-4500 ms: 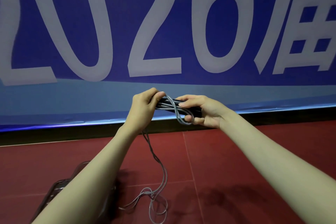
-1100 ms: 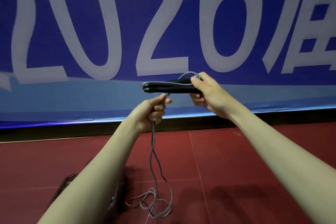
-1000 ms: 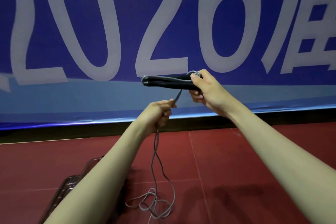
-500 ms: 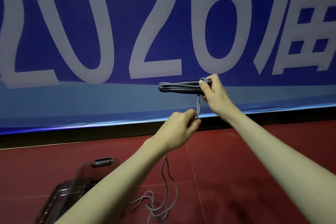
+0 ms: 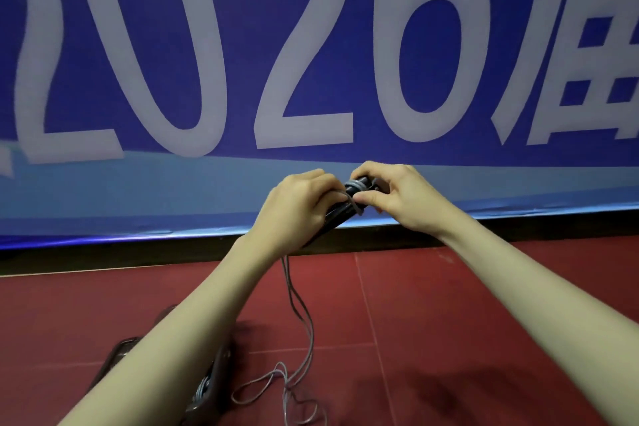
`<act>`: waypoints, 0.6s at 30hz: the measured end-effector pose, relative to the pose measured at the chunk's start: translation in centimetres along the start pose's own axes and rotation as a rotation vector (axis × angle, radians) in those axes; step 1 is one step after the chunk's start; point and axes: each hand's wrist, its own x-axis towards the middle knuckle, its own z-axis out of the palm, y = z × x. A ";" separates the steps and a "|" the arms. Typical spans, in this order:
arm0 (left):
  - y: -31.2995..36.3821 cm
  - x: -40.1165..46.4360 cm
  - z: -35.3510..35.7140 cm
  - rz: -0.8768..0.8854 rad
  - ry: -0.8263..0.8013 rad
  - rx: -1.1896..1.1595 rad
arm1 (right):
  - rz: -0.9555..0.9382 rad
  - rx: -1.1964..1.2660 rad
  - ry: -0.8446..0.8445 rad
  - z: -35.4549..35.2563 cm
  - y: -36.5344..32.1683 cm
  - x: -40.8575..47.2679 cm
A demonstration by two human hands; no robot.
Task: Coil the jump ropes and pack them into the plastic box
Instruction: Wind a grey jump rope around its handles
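Both hands, left hand (image 5: 297, 207) & right hand (image 5: 397, 197), grip rope handles (image 5: 340, 213); left forearm (image 5: 179, 332) hides plastic box (image 5: 211, 387).

The jump rope handles (image 5: 340, 213) look like black plastic with a slight sheen, smooth along their length. The rope cord (image 5: 304, 318) is grey and thin, with a smooth, faintly glossy skin — it may be plastic-coated. The plastic box (image 5: 211, 380) is clear and shiny at its rim. The floor (image 5: 432, 304) is dark red, matt, in smooth tiles with fine seams. The banner (image 5: 311, 45) behind — a printed sheet, softly satin — shows light creases along its lower edge.
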 end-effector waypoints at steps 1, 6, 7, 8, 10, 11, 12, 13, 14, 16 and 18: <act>0.0 0.0 0.0 -0.009 0.017 0.001 | 0.014 0.007 -0.021 -0.2 -0.1 0.1; -0.3 0.0 0.0 -0.113 0.079 -0.082 | 0.047 0.056 -0.186 -0.5 -0.5 -0.1; -0.4 0.0 -0.1 -0.115 0.064 -0.094 | 0.055 0.074 -0.210 -0.6 -0.6 -0.2; -0.5 0.0 -0.1 -0.118 0.049 -0.113 | 0.061 0.089 -0.230 -0.7 -0.7 -0.2; -0.4 0.0 -0.2 -0.135 0.017 -0.170 | 0.071 0.105 -0.266 -1.2 -0.8 -0.2; -0.3 0.0 -0.3 -0.147 -0.001 -0.208 | 0.074 0.115 -0.287 -1.3 -0.9 -0.1; -0.2 0.0 -0.4 -0.163 -0.021 -0.247 | 0.074 0.130 -0.308 -1.4 -1.1 -0.1; -0.3 0.0 -0.4 -0.183 -0.042 -0.289 | 0.073 0.146 -0.327 -1.5 -1.2 -0.2; -0.3 0.0 -0.5 -0.206 -0.067 -0.331 | 0.073 0.163 -0.340 -1.5 -1.3 -0.2; -0.7 -0.1 -0.5 -0.267 -0.123 -0.410 | 0.080 0.204 -0.355 -1.3 -1.5 -0.3; -0.6 -0.3 -0.2 -0.345 -0.167 -0.489 | 0.094 0.250 -0.350 -1.4 -1.5 -0.3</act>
